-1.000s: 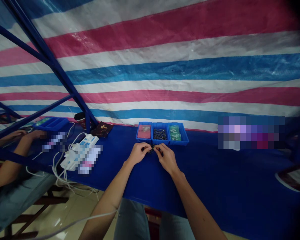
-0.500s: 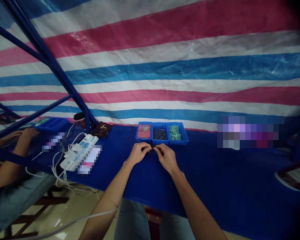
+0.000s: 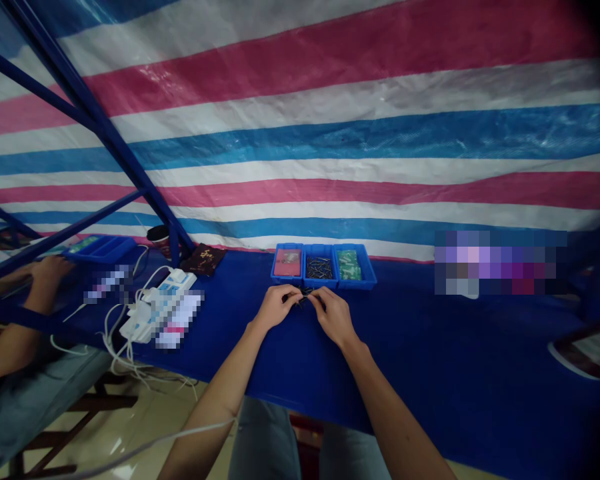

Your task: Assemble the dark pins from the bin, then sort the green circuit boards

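My left hand (image 3: 277,307) and my right hand (image 3: 332,313) meet over the blue table, fingers pinched on small dark pieces (image 3: 305,292) between them. The pieces look like the dark, thin parts in the middle blue bin (image 3: 320,268), just beyond my fingertips. To its left, a blue bin (image 3: 287,278) contains a pinkish-red item with something small and pale on it. The right bin (image 3: 361,285) has green pieces inside. All three bins stand side by side.
A white power strip (image 3: 147,313) with tangled cables lies left, near a dark packet (image 3: 203,259) and a cup (image 3: 159,235). Blue frame bars (image 3: 130,163) cross the left side. Another person's hands (image 3: 53,270) are at far left. A round container (image 3: 587,350) stands right.
At the far left, the other person's hands have shifted slightly. My own hands stay in nearly the same place, still pinched together.
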Demonstrator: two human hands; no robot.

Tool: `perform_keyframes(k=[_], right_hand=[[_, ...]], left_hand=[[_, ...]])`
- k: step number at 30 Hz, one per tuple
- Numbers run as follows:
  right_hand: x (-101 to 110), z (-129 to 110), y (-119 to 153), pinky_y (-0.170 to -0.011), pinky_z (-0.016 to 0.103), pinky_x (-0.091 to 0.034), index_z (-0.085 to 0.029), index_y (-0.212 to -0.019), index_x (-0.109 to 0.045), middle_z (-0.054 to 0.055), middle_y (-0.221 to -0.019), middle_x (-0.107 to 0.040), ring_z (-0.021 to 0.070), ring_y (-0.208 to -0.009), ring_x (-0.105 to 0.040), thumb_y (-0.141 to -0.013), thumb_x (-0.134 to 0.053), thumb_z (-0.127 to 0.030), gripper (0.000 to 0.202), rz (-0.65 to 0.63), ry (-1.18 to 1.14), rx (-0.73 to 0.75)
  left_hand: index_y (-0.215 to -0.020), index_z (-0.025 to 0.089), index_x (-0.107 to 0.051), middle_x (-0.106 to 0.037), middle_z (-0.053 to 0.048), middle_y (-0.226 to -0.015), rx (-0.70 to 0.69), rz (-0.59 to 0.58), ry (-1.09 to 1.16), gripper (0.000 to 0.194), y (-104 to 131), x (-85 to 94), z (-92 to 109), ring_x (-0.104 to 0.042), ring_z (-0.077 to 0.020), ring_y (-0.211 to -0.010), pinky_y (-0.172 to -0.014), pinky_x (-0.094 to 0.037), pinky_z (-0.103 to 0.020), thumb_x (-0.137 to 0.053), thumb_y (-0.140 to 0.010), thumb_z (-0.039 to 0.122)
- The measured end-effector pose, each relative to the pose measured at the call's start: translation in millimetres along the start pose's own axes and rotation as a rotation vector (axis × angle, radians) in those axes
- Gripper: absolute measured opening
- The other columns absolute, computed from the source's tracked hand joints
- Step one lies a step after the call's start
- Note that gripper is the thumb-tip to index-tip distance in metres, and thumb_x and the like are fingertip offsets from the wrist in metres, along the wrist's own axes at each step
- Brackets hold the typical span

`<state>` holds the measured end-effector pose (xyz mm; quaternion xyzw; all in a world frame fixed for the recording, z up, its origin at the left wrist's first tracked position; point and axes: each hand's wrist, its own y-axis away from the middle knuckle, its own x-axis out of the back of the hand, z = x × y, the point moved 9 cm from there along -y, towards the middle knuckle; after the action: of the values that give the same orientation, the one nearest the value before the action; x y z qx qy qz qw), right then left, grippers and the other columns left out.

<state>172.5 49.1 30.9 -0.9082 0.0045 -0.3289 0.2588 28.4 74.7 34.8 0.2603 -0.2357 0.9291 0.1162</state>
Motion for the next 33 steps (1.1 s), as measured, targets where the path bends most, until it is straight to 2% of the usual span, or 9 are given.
perform_keyframes(k=[13,20,25,33], right_hand=[[-0.8,1.8,-0.5,-0.068,0.029,-0.044,-0.023,-0.091,-0.065,0.004,-0.088,-0.067,0.0188,-0.079,-0.064,-0.102,-0.044,-0.037,0.027,0.009,-0.016,-0.007],[0.0,3.0,-1.2,-0.07,0.029,-0.046,-0.024,-0.101,-0.065,0.004,-0.091,-0.068,0.0187,-0.078,-0.063,-0.097,-0.05,-0.035,0.019,0.024,-0.072,-0.015],[-2.6,1.5,-1.0,-0.067,0.028,-0.044,-0.024,-0.095,-0.065,0.003,-0.089,-0.066,0.018,-0.077,-0.063,-0.097,-0.049,-0.031,0.017,-0.003,-0.051,0.003],[-2.7,3.0,-1.4,-0.069,0.029,-0.044,-0.024,-0.093,-0.064,0.003,-0.088,-0.067,0.0183,-0.078,-0.063,-0.098,-0.049,-0.03,0.017,-0.002,-0.054,-0.007]], left_hand=[[-0.085,0.014,-0.072,-0.072,-0.004,-0.078,0.002,-0.007,0.0,0.021,-0.6,0.8,1.8,-0.064,-0.0142,-0.068,-0.069,-0.047,-0.023,-0.06,-0.092,0.029],[-0.085,0.014,-0.073,-0.072,-0.005,-0.077,0.016,-0.005,-0.005,0.024,-0.6,0.4,-0.1,-0.064,-0.0149,-0.068,-0.069,-0.048,-0.024,-0.059,-0.093,0.033],[-0.085,0.015,-0.072,-0.072,-0.005,-0.077,0.017,-0.003,-0.01,0.027,-0.5,0.1,-1.0,-0.063,-0.0151,-0.067,-0.07,-0.048,-0.025,-0.058,-0.093,0.036],[-0.085,0.015,-0.072,-0.072,-0.004,-0.077,0.007,-0.005,-0.009,0.022,-0.7,0.3,0.0,-0.064,-0.0144,-0.068,-0.07,-0.048,-0.024,-0.06,-0.092,0.031]])
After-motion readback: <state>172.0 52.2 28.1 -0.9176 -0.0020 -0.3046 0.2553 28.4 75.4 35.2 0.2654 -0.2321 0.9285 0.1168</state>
